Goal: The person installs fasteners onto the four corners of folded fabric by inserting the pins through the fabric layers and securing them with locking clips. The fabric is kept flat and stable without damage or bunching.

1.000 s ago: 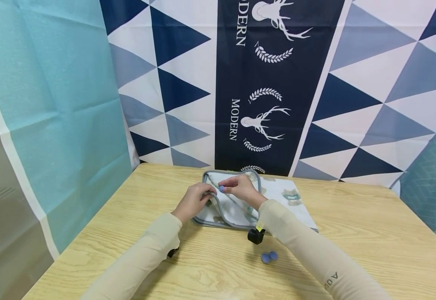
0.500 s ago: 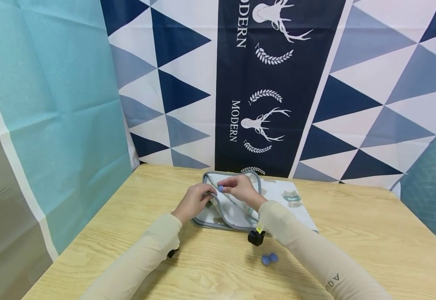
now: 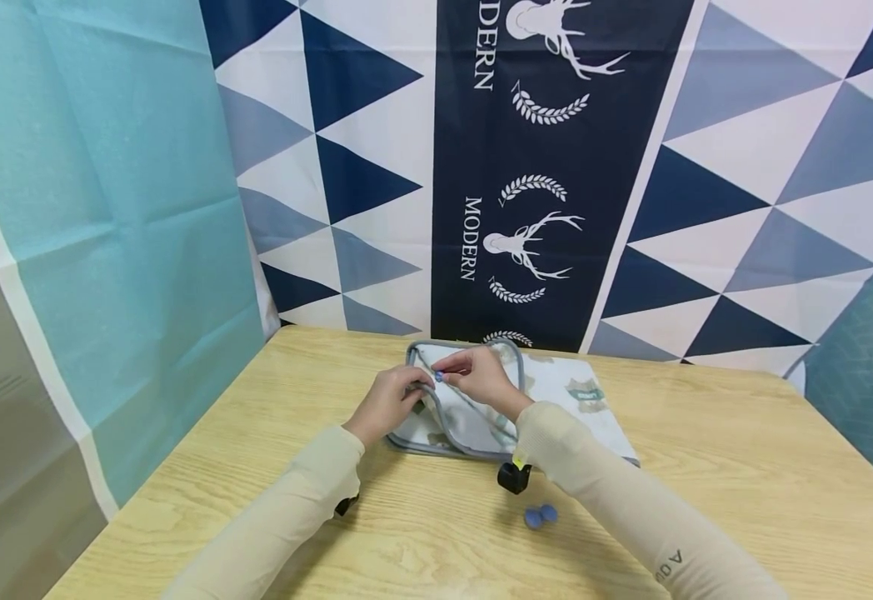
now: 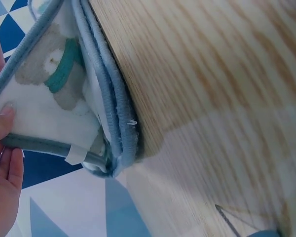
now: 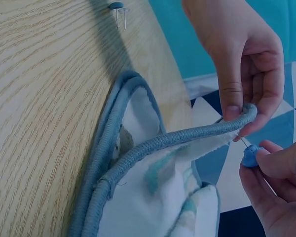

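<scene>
A white mat (image 3: 585, 417) with bear prints and grey-blue corded edging lies folded at the back of the table. My left hand (image 3: 391, 398) pinches its upper layer by the edge and holds that flap raised; the left wrist view shows the thumb on the flap (image 4: 64, 113). A small blue-headed pin (image 5: 250, 155) is between the thumb and fingers of my right hand (image 3: 481, 377). Its thin metal shaft points at the lifted edge, right beside the left fingertips. In the head view only a bit of the blue head shows past the right fingers.
Two small blue round pieces (image 3: 540, 517) lie side by side on the wooden table (image 3: 436, 542), near the right forearm. Another blue-headed piece (image 5: 117, 7) with two metal prongs stands on the table in the right wrist view. Patterned curtains hang behind the table.
My right hand has shifted slightly left with the pin, towards the left fingertips, and less of the blue head shows. The left hand keeps its grip on the mat's edge.
</scene>
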The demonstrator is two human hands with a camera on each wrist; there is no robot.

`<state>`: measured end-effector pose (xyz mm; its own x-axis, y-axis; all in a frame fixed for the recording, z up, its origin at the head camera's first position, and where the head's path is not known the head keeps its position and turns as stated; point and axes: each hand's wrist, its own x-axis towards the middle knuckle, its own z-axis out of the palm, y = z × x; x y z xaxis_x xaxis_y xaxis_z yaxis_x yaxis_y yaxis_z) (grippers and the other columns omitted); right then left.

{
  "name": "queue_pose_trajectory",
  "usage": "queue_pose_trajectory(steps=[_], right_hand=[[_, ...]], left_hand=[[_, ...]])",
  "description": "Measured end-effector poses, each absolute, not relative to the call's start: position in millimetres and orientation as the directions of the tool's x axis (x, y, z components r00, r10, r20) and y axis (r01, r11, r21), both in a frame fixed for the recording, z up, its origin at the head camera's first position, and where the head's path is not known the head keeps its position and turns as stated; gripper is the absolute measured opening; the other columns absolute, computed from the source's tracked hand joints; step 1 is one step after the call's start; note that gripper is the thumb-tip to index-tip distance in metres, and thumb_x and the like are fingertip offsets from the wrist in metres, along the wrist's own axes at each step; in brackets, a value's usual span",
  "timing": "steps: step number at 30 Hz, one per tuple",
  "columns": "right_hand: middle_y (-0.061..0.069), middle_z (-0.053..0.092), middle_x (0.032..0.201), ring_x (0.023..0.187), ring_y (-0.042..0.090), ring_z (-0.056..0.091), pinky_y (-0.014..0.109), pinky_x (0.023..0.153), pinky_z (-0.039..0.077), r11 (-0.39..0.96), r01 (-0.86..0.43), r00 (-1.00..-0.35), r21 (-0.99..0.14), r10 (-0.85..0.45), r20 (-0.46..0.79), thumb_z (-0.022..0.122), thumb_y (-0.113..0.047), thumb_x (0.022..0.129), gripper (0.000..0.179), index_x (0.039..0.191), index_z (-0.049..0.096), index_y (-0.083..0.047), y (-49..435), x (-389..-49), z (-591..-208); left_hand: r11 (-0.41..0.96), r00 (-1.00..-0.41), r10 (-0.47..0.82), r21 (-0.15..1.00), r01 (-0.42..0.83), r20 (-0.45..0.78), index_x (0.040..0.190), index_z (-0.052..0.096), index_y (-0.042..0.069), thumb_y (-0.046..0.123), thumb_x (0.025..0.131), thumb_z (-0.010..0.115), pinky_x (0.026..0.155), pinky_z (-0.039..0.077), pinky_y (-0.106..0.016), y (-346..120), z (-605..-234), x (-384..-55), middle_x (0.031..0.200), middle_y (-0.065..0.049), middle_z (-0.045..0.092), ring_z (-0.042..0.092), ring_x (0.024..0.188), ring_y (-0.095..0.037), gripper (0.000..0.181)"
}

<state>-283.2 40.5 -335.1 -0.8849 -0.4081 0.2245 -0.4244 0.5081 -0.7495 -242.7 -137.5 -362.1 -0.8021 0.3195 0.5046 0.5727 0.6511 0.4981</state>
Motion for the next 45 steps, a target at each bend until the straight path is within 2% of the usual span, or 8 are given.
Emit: queue_pose_trajectory(steps=[7, 13, 24, 27, 32, 36, 41, 45], right_hand=[[0.015, 0.075, 0.097, 0.089, 0.024, 0.073, 0.027, 0.075, 0.059, 0.515, -0.420, -0.891, -0.747, -0.389, 0.233, 0.069, 0.001, 0.084, 0.017, 0.100, 0.075, -0.002, 40, -280, -339], [0.015, 0.075, 0.095, 0.087, 0.022, 0.073, 0.022, 0.071, 0.057, 0.507, -0.386, -0.905, -0.771, -0.369, 0.211, 0.070, -0.001, 0.084, 0.016, 0.099, 0.075, -0.002, 37, -279, -344], [0.014, 0.075, 0.101, 0.095, 0.025, 0.071, 0.030, 0.081, 0.059, 0.499, -0.378, -0.910, -0.780, -0.356, 0.213, 0.071, -0.007, 0.085, 0.022, 0.106, 0.072, -0.001, 39, -274, -341], [0.013, 0.075, 0.095, 0.087, 0.023, 0.072, 0.028, 0.075, 0.059, 0.507, -0.403, -0.905, -0.762, -0.344, 0.249, 0.074, -0.011, 0.082, 0.019, 0.099, 0.073, -0.002, 38, -271, -341], [0.010, 0.075, 0.082, 0.069, 0.012, 0.069, 0.020, 0.061, 0.055, 0.531, -0.452, -0.883, -0.717, -0.382, 0.274, 0.080, -0.014, 0.077, 0.014, 0.087, 0.074, -0.006, 36, -266, -344], [0.010, 0.075, 0.079, 0.065, 0.010, 0.068, 0.018, 0.058, 0.053, 0.550, -0.478, -0.870, -0.685, -0.404, 0.282, 0.078, -0.012, 0.078, 0.011, 0.086, 0.074, -0.005, 34, -264, -343], [0.010, 0.074, 0.078, 0.065, 0.010, 0.067, 0.019, 0.059, 0.052, 0.567, -0.443, -0.889, -0.695, -0.377, 0.259, 0.076, -0.009, 0.080, 0.006, 0.085, 0.074, -0.005, 34, -266, -340], [0.010, 0.074, 0.079, 0.065, 0.006, 0.065, 0.018, 0.059, 0.051, 0.564, -0.405, -0.905, -0.719, -0.360, 0.228, 0.075, -0.008, 0.080, 0.007, 0.086, 0.074, -0.004, 36, -269, -340]], left_hand=[[0.686, -0.822, 0.235, 0.510, 0.519, 0.519, 0.099, 0.068, 0.006, -0.001, 0.083, 0.070, 0.090, 0.054, -0.039, -137, -362, -241, 0.101, -0.009, 0.071, 0.065, 0.099, -0.024, 0.018], [0.674, -0.813, 0.203, 0.524, 0.520, 0.547, 0.093, 0.069, 0.007, 0.000, 0.081, 0.072, 0.087, 0.054, -0.038, -136, -365, -241, 0.095, -0.008, 0.071, 0.065, 0.095, -0.022, 0.015], [0.670, -0.822, 0.198, 0.539, 0.511, 0.534, 0.089, 0.069, 0.009, 0.003, 0.081, 0.073, 0.085, 0.053, -0.038, -139, -364, -241, 0.091, -0.006, 0.071, 0.065, 0.090, -0.021, 0.011], [0.667, -0.810, 0.202, 0.529, 0.525, 0.550, 0.088, 0.069, 0.009, 0.004, 0.081, 0.073, 0.083, 0.054, -0.038, -141, -365, -241, 0.089, -0.005, 0.071, 0.065, 0.088, -0.019, 0.010], [0.660, -0.809, 0.193, 0.537, 0.526, 0.556, 0.087, 0.068, 0.009, 0.004, 0.082, 0.073, 0.081, 0.054, -0.040, -142, -365, -243, 0.087, -0.005, 0.070, 0.065, 0.087, -0.021, 0.009], [0.665, -0.830, 0.195, 0.551, 0.504, 0.523, 0.093, 0.069, 0.007, 0.006, 0.083, 0.073, 0.085, 0.055, -0.042, -144, -362, -242, 0.093, -0.007, 0.071, 0.066, 0.092, -0.023, 0.011], [0.685, -0.887, 0.180, 0.594, 0.423, 0.425, 0.109, 0.068, 0.006, 0.009, 0.085, 0.072, 0.097, 0.052, -0.041, -154, -356, -235, 0.109, -0.008, 0.071, 0.065, 0.107, -0.024, 0.025], [0.717, -0.915, 0.196, 0.585, 0.380, 0.353, 0.112, 0.068, 0.007, 0.009, 0.087, 0.070, 0.095, 0.052, -0.043, -167, -351, -223, 0.112, -0.009, 0.071, 0.065, 0.108, -0.024, 0.026]])
